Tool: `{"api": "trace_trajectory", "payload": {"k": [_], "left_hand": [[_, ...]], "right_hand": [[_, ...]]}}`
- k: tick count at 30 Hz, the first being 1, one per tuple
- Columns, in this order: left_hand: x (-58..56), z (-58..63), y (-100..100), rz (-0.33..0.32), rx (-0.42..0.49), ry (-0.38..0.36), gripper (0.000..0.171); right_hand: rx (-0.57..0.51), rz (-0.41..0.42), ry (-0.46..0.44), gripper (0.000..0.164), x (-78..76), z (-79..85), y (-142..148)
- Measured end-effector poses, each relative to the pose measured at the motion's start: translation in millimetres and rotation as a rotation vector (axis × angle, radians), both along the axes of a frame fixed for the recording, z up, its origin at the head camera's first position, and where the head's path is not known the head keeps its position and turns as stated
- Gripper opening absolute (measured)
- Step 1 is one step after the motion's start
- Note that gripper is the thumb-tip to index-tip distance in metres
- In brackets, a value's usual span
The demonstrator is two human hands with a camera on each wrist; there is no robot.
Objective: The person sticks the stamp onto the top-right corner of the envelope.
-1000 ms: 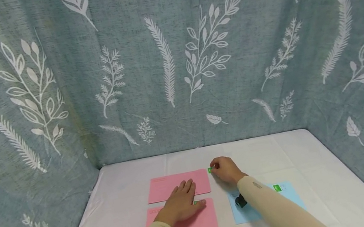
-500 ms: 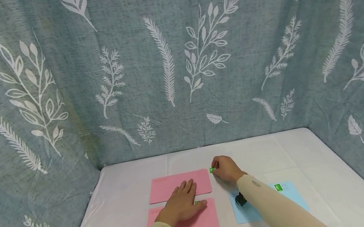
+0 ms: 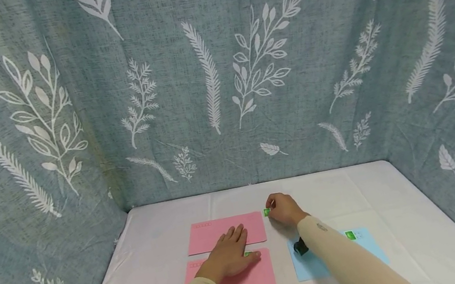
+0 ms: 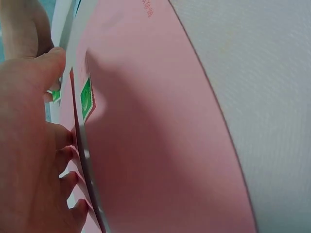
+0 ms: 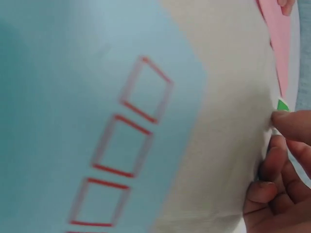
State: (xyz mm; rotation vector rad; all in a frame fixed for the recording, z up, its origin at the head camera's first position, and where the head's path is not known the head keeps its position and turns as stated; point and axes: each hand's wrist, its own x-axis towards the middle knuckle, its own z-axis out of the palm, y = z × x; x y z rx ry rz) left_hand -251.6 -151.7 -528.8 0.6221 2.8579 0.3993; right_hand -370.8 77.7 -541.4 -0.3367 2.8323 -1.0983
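My right hand pinches a small green postage stamp between thumb and fingertips, just off the right edge of the far pink envelope. In the right wrist view a corner of that stamp shows beyond the thumb. My left hand lies with fingers straight, its fingertips resting on the far pink envelope. Its palm is over the near pink envelope, which bears a green stamp partly hidden by the hand in the head view.
A blue envelope with a green stamp at its upper right lies under my right forearm. Red boxes are printed on it. All lie on a white-covered table, with a leaf-patterned curtain around its back and sides.
Both hands hold nearly the same pose throughout. The whole head view shifts slightly; the stamp stays pinched beside the far pink envelope.
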Motion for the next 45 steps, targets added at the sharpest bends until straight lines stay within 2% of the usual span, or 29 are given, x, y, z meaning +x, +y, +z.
{"api": "trace_trajectory", "payload": {"k": [7,14,23,31,38,45], "left_hand": [[-1.7,-2.6,-0.1,-0.002,-0.018,-0.011,0.089],[-2.4,-3.2,0.4,-0.003,-0.024,-0.016,0.088],[-1.1,-3.1,-1.3,0.002,-0.02,-0.01,0.086],[-2.7,-3.7,-2.2,-0.002,-0.045,0.009,0.085],[-4.0,-2.3,0.0,0.001,-0.054,0.006,0.087],[-10.1,-0.1,4.6,-0.044,-0.128,0.082,0.086]], "right_hand": [[-0.004,0.046,-0.021,0.004,-3.9,2.4,1.1],[0.0,0.008,0.027,0.01,-0.4,0.1,-0.3],[-0.003,0.026,0.05,0.01,0.3,0.5,1.4],[-0.104,0.037,-0.008,0.009,0.7,6.2,3.6],[-0.207,0.059,-0.037,0.006,-2.3,7.6,-5.8],[-0.227,0.085,-0.028,0.006,-10.0,3.4,-17.0]]}}
